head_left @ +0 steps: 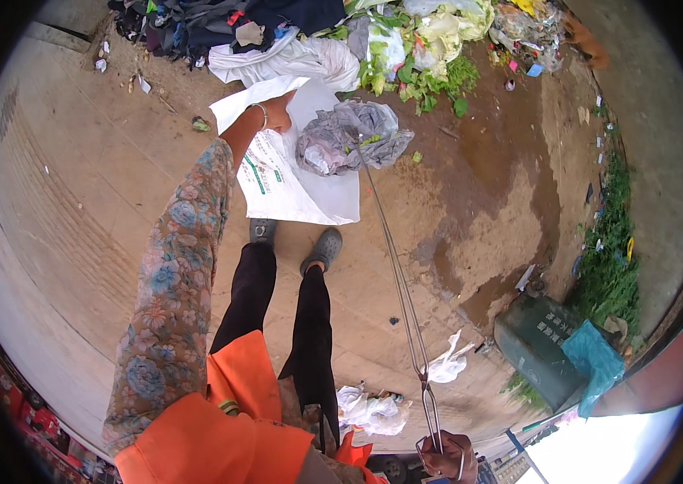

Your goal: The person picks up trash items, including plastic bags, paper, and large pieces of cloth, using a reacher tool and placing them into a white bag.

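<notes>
My left hand [278, 116], with a bracelet at the wrist, grips the upper edge of a large white printed sack [272, 175] and spreads it above my feet. Down at the lower right, my right hand [451, 457] is closed around the looped handles of long metal tongs [399, 278]. The tongs reach up to a crumpled grey plastic bag [347, 136] lying over the right part of the sack. Pinkish and green scraps show in the grey bag. Whether the tips pinch the bag is hard to tell.
Dark cloth [196, 30], a white cloth [293, 57], cabbage leaves [444, 36] and mixed litter [526, 30] are heaped beyond the sack. A wet patch [486, 151] marks the ground. White plastic bags [374, 411] and a green bin [541, 345] lie nearer.
</notes>
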`<action>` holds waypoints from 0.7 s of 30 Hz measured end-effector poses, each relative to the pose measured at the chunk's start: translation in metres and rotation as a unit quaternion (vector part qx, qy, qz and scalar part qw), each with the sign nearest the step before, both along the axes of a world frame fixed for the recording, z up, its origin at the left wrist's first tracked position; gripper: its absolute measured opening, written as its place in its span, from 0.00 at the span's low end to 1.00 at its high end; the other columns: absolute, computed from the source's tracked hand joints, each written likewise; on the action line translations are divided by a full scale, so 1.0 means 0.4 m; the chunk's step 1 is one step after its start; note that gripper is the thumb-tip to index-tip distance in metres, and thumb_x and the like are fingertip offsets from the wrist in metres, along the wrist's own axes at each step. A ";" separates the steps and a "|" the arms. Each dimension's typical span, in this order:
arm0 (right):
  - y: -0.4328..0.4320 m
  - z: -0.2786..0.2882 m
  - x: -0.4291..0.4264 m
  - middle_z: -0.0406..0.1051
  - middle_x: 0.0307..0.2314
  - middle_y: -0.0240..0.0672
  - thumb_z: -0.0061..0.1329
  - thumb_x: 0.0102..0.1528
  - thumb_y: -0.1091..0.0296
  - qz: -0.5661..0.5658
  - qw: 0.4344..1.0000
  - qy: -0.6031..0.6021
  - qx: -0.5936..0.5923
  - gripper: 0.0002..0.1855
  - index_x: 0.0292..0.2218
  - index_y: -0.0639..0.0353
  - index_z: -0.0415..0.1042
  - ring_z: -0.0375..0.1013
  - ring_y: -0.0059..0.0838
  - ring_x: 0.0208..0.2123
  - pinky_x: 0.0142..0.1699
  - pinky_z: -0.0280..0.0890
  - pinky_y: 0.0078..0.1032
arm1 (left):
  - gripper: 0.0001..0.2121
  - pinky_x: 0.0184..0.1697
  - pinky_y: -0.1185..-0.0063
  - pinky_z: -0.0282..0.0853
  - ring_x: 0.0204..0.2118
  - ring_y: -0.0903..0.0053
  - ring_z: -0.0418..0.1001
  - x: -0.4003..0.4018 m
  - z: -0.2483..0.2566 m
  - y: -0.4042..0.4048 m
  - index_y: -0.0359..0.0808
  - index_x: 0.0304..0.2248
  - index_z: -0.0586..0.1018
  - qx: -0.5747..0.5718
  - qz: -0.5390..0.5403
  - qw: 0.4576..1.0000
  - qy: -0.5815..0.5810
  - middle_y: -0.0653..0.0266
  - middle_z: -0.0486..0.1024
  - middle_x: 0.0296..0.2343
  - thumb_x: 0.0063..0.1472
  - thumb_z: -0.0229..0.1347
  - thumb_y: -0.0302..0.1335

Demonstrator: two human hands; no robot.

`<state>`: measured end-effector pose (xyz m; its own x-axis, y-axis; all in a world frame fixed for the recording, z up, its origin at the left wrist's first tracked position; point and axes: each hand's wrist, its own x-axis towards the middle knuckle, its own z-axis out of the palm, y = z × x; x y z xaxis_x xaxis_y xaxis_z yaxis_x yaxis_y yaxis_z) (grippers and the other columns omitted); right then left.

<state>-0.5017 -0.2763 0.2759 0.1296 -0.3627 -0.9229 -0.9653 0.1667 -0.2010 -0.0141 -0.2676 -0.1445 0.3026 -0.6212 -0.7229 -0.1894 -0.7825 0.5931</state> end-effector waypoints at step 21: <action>-0.090 -0.029 0.131 0.62 0.17 0.35 0.45 0.36 0.72 0.638 0.754 -0.076 -0.138 0.08 0.21 0.59 0.60 0.66 0.30 0.20 0.20 0.62 0.23 | 0.32 0.43 0.74 0.63 0.43 0.59 0.66 -0.030 -0.090 0.070 0.33 0.52 0.54 0.020 -0.091 0.992 -0.082 0.47 0.67 0.40 0.43 0.45 0.19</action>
<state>-0.4494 -0.3122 0.2641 0.6317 -0.0296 -0.7747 -0.2678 -0.9461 -0.1823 -0.0259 -0.2396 -0.1803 0.3043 -0.6479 -0.6984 -0.4217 -0.7490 0.5111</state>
